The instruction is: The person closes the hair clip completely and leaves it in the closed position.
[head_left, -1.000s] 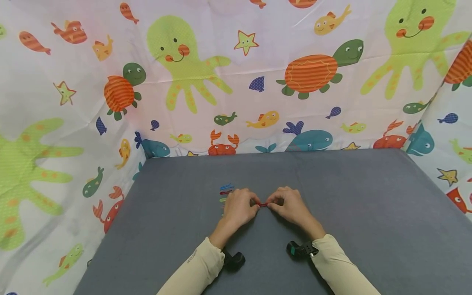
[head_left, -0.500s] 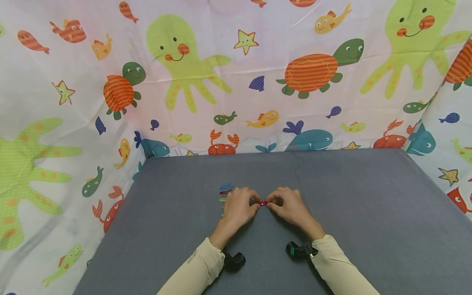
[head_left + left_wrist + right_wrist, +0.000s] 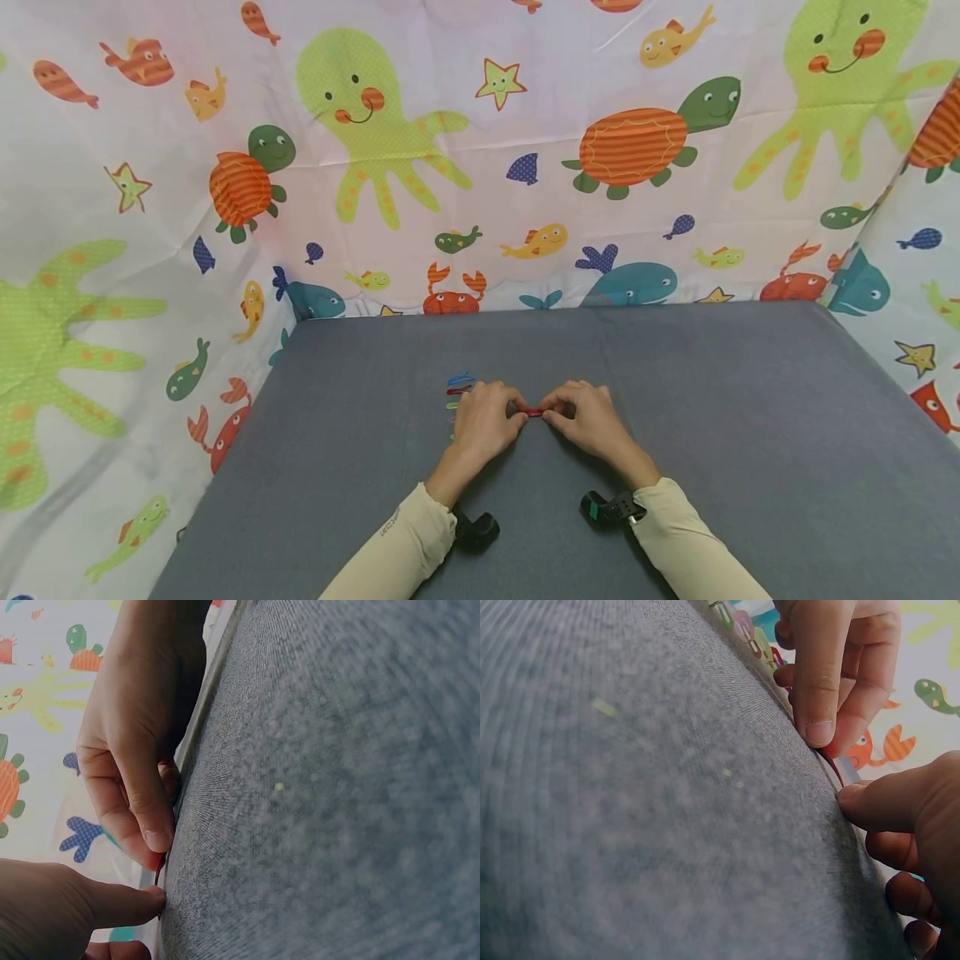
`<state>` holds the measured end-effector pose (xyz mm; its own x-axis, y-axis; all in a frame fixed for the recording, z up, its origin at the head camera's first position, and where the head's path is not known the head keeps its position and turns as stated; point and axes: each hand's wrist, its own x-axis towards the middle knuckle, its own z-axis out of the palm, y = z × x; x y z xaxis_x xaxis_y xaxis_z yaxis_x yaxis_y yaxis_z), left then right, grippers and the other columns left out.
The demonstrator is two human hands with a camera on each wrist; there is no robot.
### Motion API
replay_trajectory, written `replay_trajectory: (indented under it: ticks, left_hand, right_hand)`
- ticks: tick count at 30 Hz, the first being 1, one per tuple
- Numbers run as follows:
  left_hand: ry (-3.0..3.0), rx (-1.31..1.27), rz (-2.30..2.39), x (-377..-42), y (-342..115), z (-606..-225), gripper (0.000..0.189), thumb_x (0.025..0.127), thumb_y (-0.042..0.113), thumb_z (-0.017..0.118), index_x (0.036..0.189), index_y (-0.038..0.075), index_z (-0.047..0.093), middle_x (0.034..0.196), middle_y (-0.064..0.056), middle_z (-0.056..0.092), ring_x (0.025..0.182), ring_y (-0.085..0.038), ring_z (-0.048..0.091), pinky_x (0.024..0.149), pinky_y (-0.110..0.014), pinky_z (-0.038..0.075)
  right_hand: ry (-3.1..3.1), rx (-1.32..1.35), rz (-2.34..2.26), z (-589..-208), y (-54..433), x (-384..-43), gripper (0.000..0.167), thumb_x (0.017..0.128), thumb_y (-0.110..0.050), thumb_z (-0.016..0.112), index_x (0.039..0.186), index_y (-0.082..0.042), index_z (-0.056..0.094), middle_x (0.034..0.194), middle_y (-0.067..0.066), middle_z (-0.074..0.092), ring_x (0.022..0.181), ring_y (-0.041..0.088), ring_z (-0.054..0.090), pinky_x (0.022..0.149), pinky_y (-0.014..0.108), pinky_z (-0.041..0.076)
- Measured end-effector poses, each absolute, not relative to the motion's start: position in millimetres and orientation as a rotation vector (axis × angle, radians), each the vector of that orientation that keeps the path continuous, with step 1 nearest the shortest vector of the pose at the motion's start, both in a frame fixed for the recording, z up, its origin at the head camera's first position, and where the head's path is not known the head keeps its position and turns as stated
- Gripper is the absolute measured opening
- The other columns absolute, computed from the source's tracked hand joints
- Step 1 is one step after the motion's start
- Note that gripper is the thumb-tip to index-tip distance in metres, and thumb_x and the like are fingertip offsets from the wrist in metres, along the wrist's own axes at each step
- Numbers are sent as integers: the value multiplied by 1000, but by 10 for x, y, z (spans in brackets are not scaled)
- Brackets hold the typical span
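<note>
A small red snap hair clip point(image 3: 535, 412) spans the gap between my two hands, low over the grey table. My left hand point(image 3: 486, 421) pinches its left end between thumb and finger. At the right end, the thumb and finger of my right hand point(image 3: 588, 421) pinch it too. Seen from the right wrist, the red hair clip point(image 3: 832, 766) shows edge-on as a thin, slightly bowed strip, its ends covered by fingertips. Beside my left hand lies a column of coloured hair clips point(image 3: 461, 381), blue and dark red at its far end, partly hidden by that hand.
The grey cloth-covered table point(image 3: 735, 417) stretches to both sides of the hands. A white curtain point(image 3: 525, 208) printed with sea animals rises behind it and along both sides. Black wrist cameras point(image 3: 477, 532) are strapped below both hands.
Both hands keep their pinch on the red hair clip. Its visible face has turned slightly between the fingers, and it sits a touch farther from me.
</note>
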<state>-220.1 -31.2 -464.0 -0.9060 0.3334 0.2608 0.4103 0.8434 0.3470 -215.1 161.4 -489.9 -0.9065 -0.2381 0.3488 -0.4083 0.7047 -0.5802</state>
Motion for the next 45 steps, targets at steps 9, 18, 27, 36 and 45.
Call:
replay_trajectory:
  ticks: [9, 18, 27, 36, 45]
  left_hand:
    - [-2797, -637, -633, -2181, -403, -4565, 10, 87, 26, 80, 95, 22, 82, 78, 1, 70, 66, -14, 52, 61, -28, 37]
    - [-2805, -593, -694, -2158, -624, -4490, 8, 90, 30, 78, 96, 25, 81, 69, 7, 59, 65, -10, 46, 63, -28, 36]
    - [-2816, -541, -707, -2152, -782, -4471, 7, 91, 29, 77, 96, 26, 81, 68, 8, 54, 67, -10, 45, 59, -27, 35]
    - [-2798, -548, -708, -2123, -837, -4465, 9, 92, 30, 75, 92, 24, 81, 68, 9, 55, 63, -9, 45, 57, -26, 35]
    - [-2792, -581, -695, -2070, -944, -4498, 8, 92, 27, 75, 93, 23, 82, 64, 10, 57, 54, -5, 43, 50, -23, 32]
  right_hand:
    - [-2649, 522, 1031, -4907, 1608, -2147, 12, 83, -14, 84, 93, -18, 79, 74, -8, 62, 74, 11, 51, 78, 37, 26]
    - [-2627, 525, 1050, -4896, 1591, -2130, 18, 80, -16, 86, 96, -19, 79, 76, -9, 62, 74, 11, 51, 78, 37, 25]
    - [-2574, 573, 1070, -4851, 1553, -2099, 22, 78, -14, 88, 99, -16, 79, 77, -8, 63, 74, 12, 51, 77, 37, 24]
    - [-2510, 658, 1008, -4854, 1457, -2066, 22, 77, -15, 89, 96, -18, 80, 79, -6, 66, 74, 12, 51, 77, 37, 24]
    - [-2542, 749, 956, -4832, 1235, -1961, 22, 81, -23, 87, 101, -19, 80, 82, -3, 65, 73, 15, 52, 77, 35, 26]
